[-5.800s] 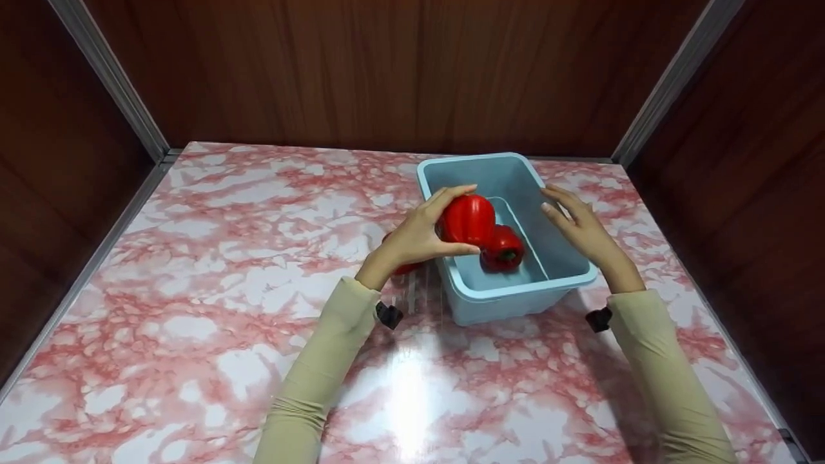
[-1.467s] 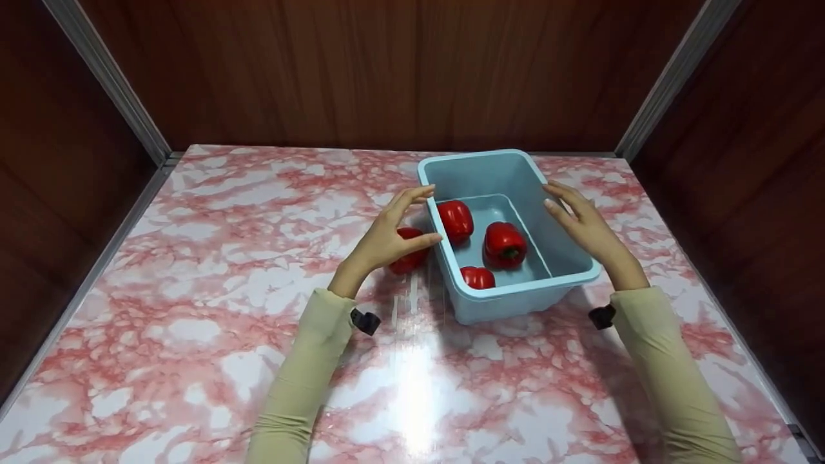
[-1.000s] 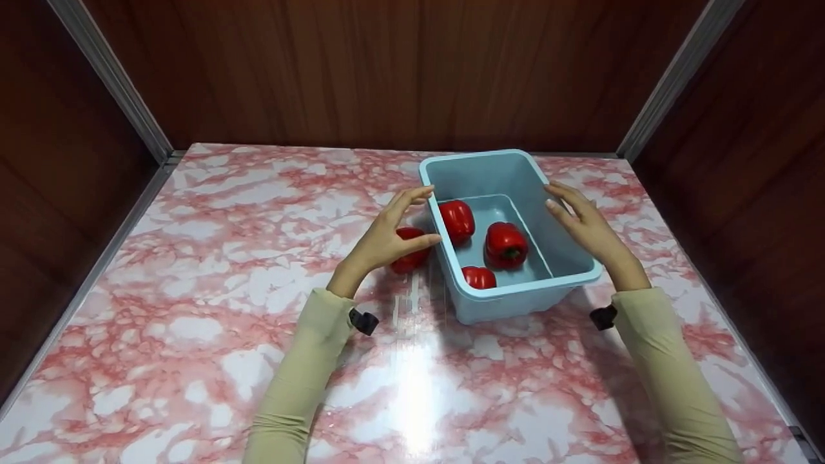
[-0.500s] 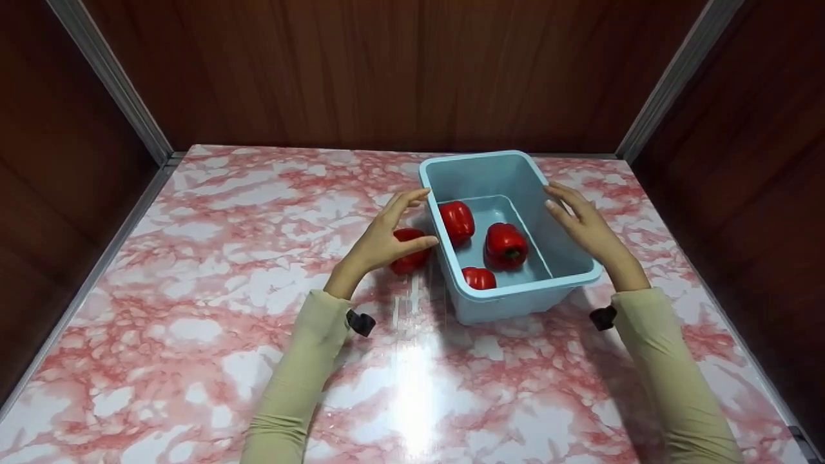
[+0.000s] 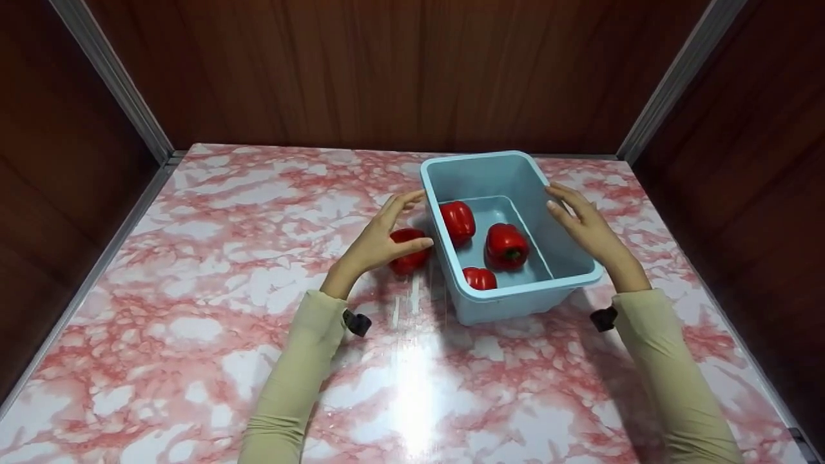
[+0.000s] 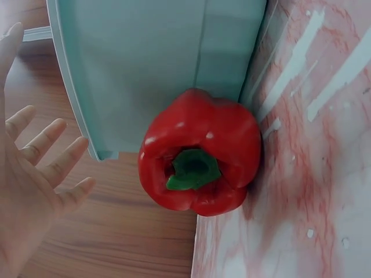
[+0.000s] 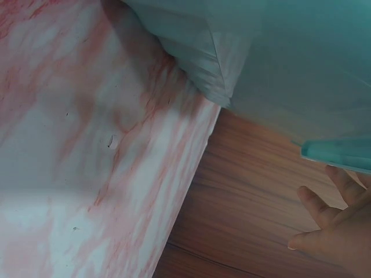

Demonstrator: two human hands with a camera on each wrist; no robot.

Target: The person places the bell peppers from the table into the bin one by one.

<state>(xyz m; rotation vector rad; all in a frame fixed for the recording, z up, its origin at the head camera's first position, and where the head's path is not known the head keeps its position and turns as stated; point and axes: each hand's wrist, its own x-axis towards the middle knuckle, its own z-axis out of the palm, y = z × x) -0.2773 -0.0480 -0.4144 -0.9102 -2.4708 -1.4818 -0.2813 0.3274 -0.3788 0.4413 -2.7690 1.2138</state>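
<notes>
- My left hand [image 5: 380, 241] hangs open over the loose red bell pepper [image 5: 407, 251], fingers spread and relaxed, nothing gripped. It has sunk a shade lower and nearer that pepper than it was a second ago.
- From the left wrist view, that pepper [image 6: 200, 153] lies on its side on the marble-patterned table [image 5: 193, 258], green stem facing the camera, pressed right up against the outer wall of the light blue plastic bin [image 5: 515, 303].
- My right hand [image 5: 583, 225] sits open at the bin's right rim, fingers straight along the edge and not curled round it. It has barely moved over the last second.
- Inside the bin I count three red peppers: one by the left wall [image 5: 457, 221], one in the middle [image 5: 506, 245], one at the near end [image 5: 479, 278]. None of them has shifted.
- My read: three are in, one is out, and my left hand is closing in on that last one while the right steadies the bin.
</notes>
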